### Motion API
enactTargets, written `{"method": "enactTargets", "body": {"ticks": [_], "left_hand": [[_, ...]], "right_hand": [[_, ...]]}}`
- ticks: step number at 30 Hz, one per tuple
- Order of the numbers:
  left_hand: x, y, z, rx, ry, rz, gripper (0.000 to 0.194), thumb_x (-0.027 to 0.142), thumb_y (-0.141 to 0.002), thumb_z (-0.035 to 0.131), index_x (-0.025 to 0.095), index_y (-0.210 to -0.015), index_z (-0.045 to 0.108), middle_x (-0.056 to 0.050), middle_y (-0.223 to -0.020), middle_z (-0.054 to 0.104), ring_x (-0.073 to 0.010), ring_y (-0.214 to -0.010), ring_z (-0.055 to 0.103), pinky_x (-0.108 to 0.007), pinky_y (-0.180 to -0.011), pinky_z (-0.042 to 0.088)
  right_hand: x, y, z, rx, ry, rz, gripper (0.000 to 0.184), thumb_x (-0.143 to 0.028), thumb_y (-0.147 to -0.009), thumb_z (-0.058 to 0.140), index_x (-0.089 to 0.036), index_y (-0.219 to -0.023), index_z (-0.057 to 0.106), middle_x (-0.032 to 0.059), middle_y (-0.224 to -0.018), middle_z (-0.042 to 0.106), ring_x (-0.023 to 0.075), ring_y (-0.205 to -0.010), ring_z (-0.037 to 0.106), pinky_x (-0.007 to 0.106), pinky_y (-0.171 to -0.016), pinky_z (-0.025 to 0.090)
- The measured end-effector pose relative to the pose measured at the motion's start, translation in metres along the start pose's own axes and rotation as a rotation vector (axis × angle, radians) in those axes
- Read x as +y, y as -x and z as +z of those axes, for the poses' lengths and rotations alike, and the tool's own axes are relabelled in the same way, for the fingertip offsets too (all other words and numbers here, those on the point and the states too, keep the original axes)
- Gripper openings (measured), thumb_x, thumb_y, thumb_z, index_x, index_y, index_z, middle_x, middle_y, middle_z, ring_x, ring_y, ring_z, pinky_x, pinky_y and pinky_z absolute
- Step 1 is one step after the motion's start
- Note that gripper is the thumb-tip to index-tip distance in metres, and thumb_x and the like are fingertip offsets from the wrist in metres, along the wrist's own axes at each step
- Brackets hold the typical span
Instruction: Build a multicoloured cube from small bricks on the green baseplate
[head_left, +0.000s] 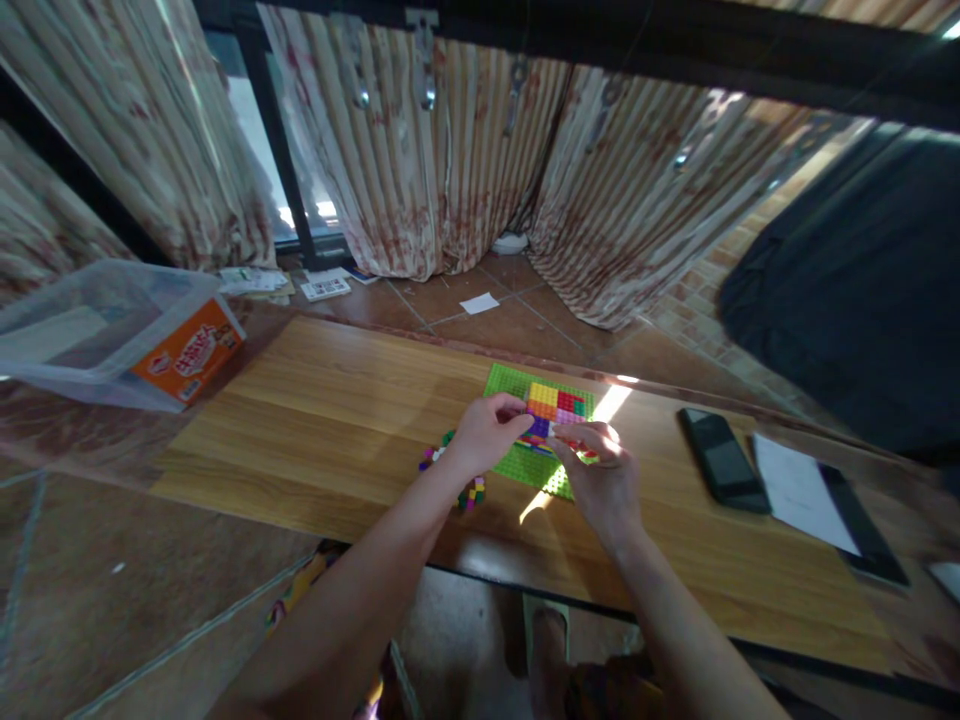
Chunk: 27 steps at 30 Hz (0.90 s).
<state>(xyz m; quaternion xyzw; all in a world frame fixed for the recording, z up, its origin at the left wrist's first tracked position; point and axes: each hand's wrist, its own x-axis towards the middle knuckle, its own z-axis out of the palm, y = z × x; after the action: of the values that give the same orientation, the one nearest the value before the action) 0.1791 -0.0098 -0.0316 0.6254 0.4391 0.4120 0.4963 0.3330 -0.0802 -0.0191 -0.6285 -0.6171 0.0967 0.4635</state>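
Observation:
A green studded baseplate lies on the wooden table, bearing a block of coloured toy bricks in yellow, orange, red, pink and purple. My left hand is at the block's left side, its thumb and fingers curled against the bricks. From the right, my right hand pinches what looks like a small white toy brick at the near part of the block. Fingers partly hide the block's near and right sides. Loose small toy bricks lie beside the plate, partly behind my left forearm.
On the wooden table at right are a black phone, a white paper and a dark flat device. A clear plastic bin with an orange label stands left. Curtains hang behind.

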Motion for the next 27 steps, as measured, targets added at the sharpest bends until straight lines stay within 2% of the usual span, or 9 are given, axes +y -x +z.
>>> {"method": "enactTargets", "body": {"ticks": [2, 5, 8, 10, 13, 18, 21, 27], "left_hand": [[0.002, 0.0, -0.005, 0.0, 0.002, 0.018, 0.019, 0.028, -0.077, 0.061, 0.014, -0.088, 0.067, -0.005, -0.081, 0.07, -0.012, -0.069, 0.06, -0.024, -0.065, 0.047], [0.004, -0.002, -0.019, 0.037, 0.022, 0.024, 0.021, 0.031, -0.078, 0.059, 0.014, -0.086, 0.067, -0.003, -0.075, 0.067, -0.0109, -0.065, 0.058, -0.023, -0.062, 0.046], [0.007, -0.003, -0.037, 0.116, 0.077, -0.014, 0.022, 0.032, -0.077, 0.059, 0.013, -0.085, 0.067, -0.002, -0.071, 0.065, -0.0103, -0.063, 0.057, -0.023, -0.061, 0.045], [0.008, -0.003, -0.048, 0.176, 0.107, -0.041, 0.022, 0.032, -0.076, 0.06, 0.014, -0.084, 0.067, -0.002, -0.071, 0.065, -0.01, -0.063, 0.057, -0.023, -0.063, 0.046], [0.01, -0.002, -0.063, 0.24, 0.132, -0.054, 0.02, 0.031, -0.075, 0.06, 0.014, -0.083, 0.067, -0.002, -0.073, 0.065, -0.0094, -0.065, 0.057, -0.022, -0.064, 0.047], [0.012, 0.0, -0.075, 0.273, 0.155, -0.056, 0.017, 0.029, -0.073, 0.06, 0.014, -0.079, 0.065, 0.0, -0.071, 0.062, -0.0078, -0.062, 0.055, -0.021, -0.063, 0.047], [0.011, 0.001, -0.076, 0.266, 0.155, -0.057, 0.017, 0.028, -0.073, 0.06, 0.014, -0.079, 0.065, 0.0, -0.069, 0.061, -0.0072, -0.06, 0.053, -0.02, -0.061, 0.046], [0.01, 0.001, -0.075, 0.263, 0.155, -0.063, 0.017, 0.027, -0.073, 0.06, 0.014, -0.081, 0.065, 0.0, -0.071, 0.062, -0.0075, -0.061, 0.054, -0.02, -0.061, 0.047]], "right_hand": [[-0.005, -0.001, -0.005, 0.059, 0.011, 0.003, 0.013, -0.032, -0.079, 0.064, -0.022, -0.085, 0.071, 0.0007, -0.081, 0.064, 0.0144, -0.071, 0.056, 0.029, -0.066, 0.045], [-0.015, -0.003, -0.01, 0.144, 0.035, -0.015, 0.014, -0.032, -0.082, 0.061, -0.022, -0.081, 0.069, -0.0005, -0.075, 0.062, 0.0124, -0.064, 0.052, 0.028, -0.063, 0.044], [-0.026, -0.001, -0.009, 0.158, 0.018, -0.069, 0.012, -0.031, -0.083, 0.06, -0.022, -0.081, 0.068, 0.0, -0.077, 0.062, 0.0126, -0.066, 0.054, 0.029, -0.064, 0.046], [-0.033, 0.004, -0.003, 0.084, -0.017, -0.119, 0.011, -0.028, -0.084, 0.059, -0.023, -0.082, 0.068, 0.0009, -0.081, 0.064, 0.0138, -0.071, 0.058, 0.029, -0.066, 0.048], [-0.039, 0.014, 0.011, -0.134, -0.056, -0.173, 0.013, -0.026, -0.086, 0.055, -0.023, -0.085, 0.068, 0.002, -0.084, 0.066, 0.0149, -0.075, 0.061, 0.031, -0.07, 0.05], [-0.04, 0.027, 0.038, -0.38, 0.001, -0.237, 0.019, -0.025, -0.089, 0.051, -0.024, -0.094, 0.069, 0.0042, -0.09, 0.065, 0.0169, -0.083, 0.061, 0.032, -0.076, 0.051], [-0.042, 0.026, 0.052, -0.45, 0.056, -0.295, 0.023, -0.025, -0.09, 0.049, -0.024, -0.099, 0.07, 0.0067, -0.094, 0.064, 0.0195, -0.089, 0.059, 0.034, -0.08, 0.05], [-0.051, 0.018, 0.073, -0.493, 0.138, -0.371, 0.024, -0.026, -0.088, 0.052, -0.023, -0.106, 0.068, 0.0093, -0.103, 0.062, 0.0236, -0.096, 0.054, 0.038, -0.084, 0.047]]}}
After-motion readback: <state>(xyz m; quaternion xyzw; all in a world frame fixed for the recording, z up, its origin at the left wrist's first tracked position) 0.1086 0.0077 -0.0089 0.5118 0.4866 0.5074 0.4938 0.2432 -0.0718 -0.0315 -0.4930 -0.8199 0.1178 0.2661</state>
